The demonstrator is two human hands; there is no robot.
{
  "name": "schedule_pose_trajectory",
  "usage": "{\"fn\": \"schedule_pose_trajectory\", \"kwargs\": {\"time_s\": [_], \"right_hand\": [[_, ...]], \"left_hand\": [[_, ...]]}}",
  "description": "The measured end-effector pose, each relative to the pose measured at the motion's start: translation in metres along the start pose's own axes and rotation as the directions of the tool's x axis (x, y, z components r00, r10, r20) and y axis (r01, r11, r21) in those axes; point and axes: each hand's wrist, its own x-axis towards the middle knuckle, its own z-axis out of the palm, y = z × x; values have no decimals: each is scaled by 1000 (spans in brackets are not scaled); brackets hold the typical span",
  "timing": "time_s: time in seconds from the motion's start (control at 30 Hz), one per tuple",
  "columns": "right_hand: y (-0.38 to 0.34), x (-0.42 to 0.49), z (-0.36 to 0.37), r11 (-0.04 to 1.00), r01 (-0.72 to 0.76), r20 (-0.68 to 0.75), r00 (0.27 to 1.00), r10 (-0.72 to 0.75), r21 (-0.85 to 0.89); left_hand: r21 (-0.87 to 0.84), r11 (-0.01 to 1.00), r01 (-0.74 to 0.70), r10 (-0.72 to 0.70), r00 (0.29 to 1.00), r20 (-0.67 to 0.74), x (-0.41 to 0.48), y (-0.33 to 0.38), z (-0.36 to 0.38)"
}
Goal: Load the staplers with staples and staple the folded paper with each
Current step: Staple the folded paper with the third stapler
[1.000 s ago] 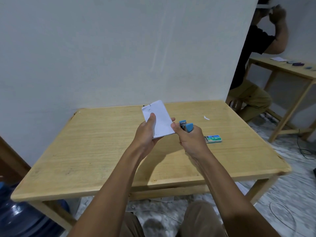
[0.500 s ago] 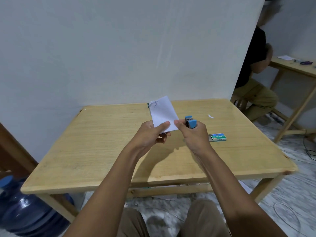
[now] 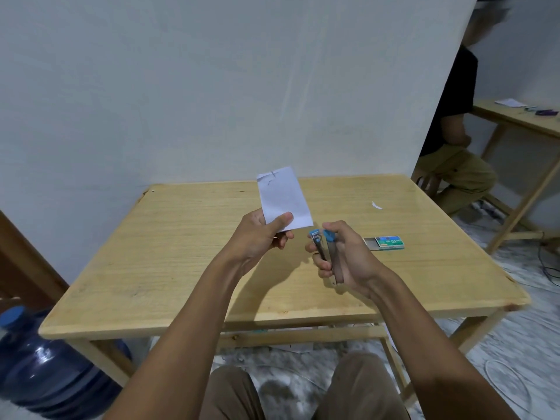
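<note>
My left hand pinches the lower edge of a folded white paper, held upright above the wooden table; staples show near the paper's top left corner. Just to its right, my right hand grips a small blue and metal stapler, whose jaws are parted and point up toward the paper without touching it. A green and blue staple box lies on the table right of that hand, its tray slid partly out.
A small white paper scrap lies near the table's far right. A blue water jug stands on the floor at the left. Another person sits at a second wooden table at the right. Cables run over the floor.
My right hand with the stapler has drawn down and away from the paper's lower right corner. The paper now stands more upright in my left hand.
</note>
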Motion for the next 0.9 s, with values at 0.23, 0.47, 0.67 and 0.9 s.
{"fn": "schedule_pose_trajectory", "kwargs": {"time_s": [0.23, 0.47, 0.67, 0.9], "right_hand": [[9, 5, 12, 995, 89, 8, 996, -89, -50], [10, 1, 19, 989, 129, -30, 991, -131, -70], [7, -6, 19, 995, 92, -11, 996, -93, -32], [8, -4, 21, 994, 106, -9, 994, -105, 17]], "left_hand": [[8, 1000, -27, 27, 999, 47, -3, -7, 2], [7, 999, -48, 48, 999, 20, -4, -10, 0], [3, 999, -54, 54, 998, 29, -6, -10, 1], [8, 998, -64, 64, 998, 25, -8, -8, 3]]}}
